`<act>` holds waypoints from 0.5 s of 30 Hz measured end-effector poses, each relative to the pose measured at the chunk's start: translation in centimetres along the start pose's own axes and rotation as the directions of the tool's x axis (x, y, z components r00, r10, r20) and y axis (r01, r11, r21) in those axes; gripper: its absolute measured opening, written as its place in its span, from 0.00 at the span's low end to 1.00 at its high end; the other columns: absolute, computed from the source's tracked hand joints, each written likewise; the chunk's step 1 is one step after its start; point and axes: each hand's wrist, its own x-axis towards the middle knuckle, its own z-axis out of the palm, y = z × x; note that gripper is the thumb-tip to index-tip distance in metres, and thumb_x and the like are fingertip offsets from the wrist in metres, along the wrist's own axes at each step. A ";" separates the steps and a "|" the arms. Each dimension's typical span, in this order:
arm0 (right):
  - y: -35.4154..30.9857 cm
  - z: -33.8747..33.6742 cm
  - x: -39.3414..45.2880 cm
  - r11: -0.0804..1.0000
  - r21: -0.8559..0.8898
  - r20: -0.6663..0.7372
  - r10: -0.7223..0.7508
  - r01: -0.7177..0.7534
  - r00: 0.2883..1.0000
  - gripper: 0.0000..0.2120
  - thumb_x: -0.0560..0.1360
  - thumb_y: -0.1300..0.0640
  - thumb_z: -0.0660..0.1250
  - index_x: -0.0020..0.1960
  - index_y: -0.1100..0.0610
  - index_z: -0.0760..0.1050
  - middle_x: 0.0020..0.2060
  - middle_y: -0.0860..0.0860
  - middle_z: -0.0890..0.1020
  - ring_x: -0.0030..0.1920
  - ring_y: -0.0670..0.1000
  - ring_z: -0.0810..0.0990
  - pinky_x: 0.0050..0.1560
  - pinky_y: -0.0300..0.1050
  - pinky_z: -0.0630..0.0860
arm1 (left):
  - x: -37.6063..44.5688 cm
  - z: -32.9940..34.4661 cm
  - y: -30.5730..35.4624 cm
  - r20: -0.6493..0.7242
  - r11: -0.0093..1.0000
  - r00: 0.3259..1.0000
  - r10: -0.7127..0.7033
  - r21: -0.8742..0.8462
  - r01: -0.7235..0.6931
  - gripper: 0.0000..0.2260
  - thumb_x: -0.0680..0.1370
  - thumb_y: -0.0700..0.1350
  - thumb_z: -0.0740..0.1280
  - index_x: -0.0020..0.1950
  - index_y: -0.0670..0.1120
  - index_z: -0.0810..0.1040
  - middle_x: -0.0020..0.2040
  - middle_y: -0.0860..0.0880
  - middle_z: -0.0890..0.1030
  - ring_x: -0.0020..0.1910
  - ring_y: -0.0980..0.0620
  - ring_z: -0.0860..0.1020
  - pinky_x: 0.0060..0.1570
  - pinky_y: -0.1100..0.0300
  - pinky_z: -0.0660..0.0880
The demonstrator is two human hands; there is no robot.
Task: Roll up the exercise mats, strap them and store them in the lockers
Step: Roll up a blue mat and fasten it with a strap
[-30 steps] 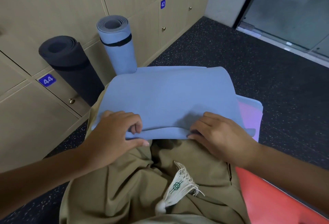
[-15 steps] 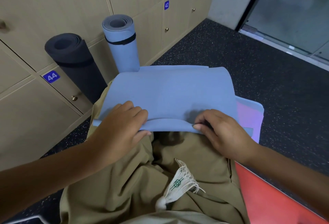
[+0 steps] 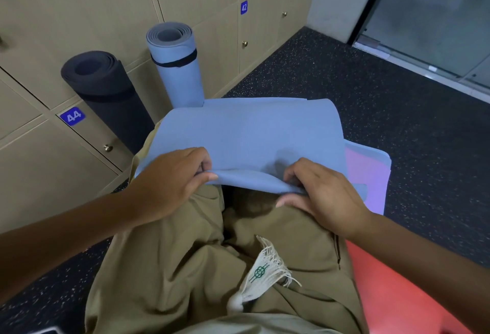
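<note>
A light blue exercise mat (image 3: 246, 132) lies folded across my lap, its near edge curled over. My left hand (image 3: 169, 182) grips that edge on the left, fingers curled over the top and thumb beneath. On the right, my right hand (image 3: 320, 190) pinches the same edge. Two rolled mats stand upright against the lockers (image 3: 79, 2): a dark grey mat (image 3: 106, 95) and a light blue rolled mat (image 3: 175, 66) with a black strap round it. A purple mat (image 3: 368, 174) shows under the blue one at the right.
A red mat (image 3: 397, 294) lies on the dark speckled floor (image 3: 397, 127) at my lower right. Locker doors numbered 44, 42 and 41 run along the left wall, all closed. A glass door (image 3: 437, 15) stands at the back right. My khaki trousers fill the foreground.
Both hands have curled the mat's near edge further over and tightened their hold on it. The view has shifted slightly; the standing rolls have not moved.
</note>
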 end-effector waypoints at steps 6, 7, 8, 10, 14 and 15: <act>0.4 -0.2 1.0 1.000 0.008 0.010 0.013 -0.013 1.000 0.20 0.76 0.32 0.63 0.45 0.49 0.75 0.36 0.40 0.70 0.37 0.43 0.72 0.36 0.40 0.65 | 1.3 -1.5 0.1 0.131 0.994 0.988 -0.079 -0.063 0.088 0.08 0.82 0.50 0.68 0.43 0.54 0.75 0.39 0.70 0.78 0.43 0.65 0.76 0.43 0.72 0.66; 0.6 -0.3 1.2 0.998 0.033 0.021 0.046 -0.046 0.999 0.21 0.74 0.31 0.64 0.43 0.49 0.76 0.35 0.41 0.71 0.37 0.44 0.72 0.36 0.39 0.64 | 1.6 -1.6 -0.1 0.140 0.991 0.986 -0.091 -0.085 0.103 0.08 0.81 0.48 0.70 0.43 0.53 0.76 0.37 0.70 0.78 0.42 0.65 0.76 0.42 0.73 0.67; 0.7 -0.5 1.4 0.993 0.072 0.033 0.088 -0.090 0.996 0.22 0.73 0.30 0.64 0.41 0.48 0.76 0.33 0.42 0.73 0.36 0.45 0.73 0.35 0.39 0.64 | 1.8 -1.7 -0.3 0.140 0.987 0.985 -0.104 -0.107 0.119 0.07 0.80 0.47 0.71 0.42 0.53 0.77 0.35 0.70 0.78 0.40 0.65 0.77 0.41 0.74 0.67; 1.1 -0.7 1.9 0.974 0.153 0.051 0.162 -0.168 0.985 0.24 0.69 0.27 0.66 0.38 0.49 0.74 0.32 0.44 0.75 0.36 0.48 0.74 0.35 0.40 0.66 | 2.0 -1.7 -0.5 0.128 0.984 0.985 -0.114 -0.125 0.130 0.07 0.78 0.48 0.74 0.41 0.53 0.79 0.34 0.68 0.79 0.39 0.63 0.78 0.40 0.74 0.67; 1.8 -0.9 3.3 0.960 0.162 0.103 0.213 -0.228 0.972 0.27 0.65 0.24 0.68 0.35 0.48 0.68 0.33 0.44 0.72 0.35 0.48 0.72 0.35 0.42 0.66 | 2.7 -1.8 -1.1 0.077 0.985 0.988 -0.137 -0.095 0.144 0.10 0.74 0.53 0.77 0.40 0.53 0.78 0.38 0.60 0.82 0.39 0.61 0.78 0.39 0.71 0.66; 1.8 -1.0 3.6 0.952 0.160 0.128 0.244 -0.262 0.961 0.28 0.63 0.24 0.68 0.35 0.49 0.68 0.32 0.45 0.72 0.35 0.47 0.71 0.35 0.43 0.65 | 2.9 -1.8 -1.5 0.072 0.982 0.984 -0.163 -0.086 0.169 0.13 0.72 0.56 0.78 0.40 0.53 0.77 0.37 0.58 0.82 0.38 0.59 0.77 0.38 0.69 0.67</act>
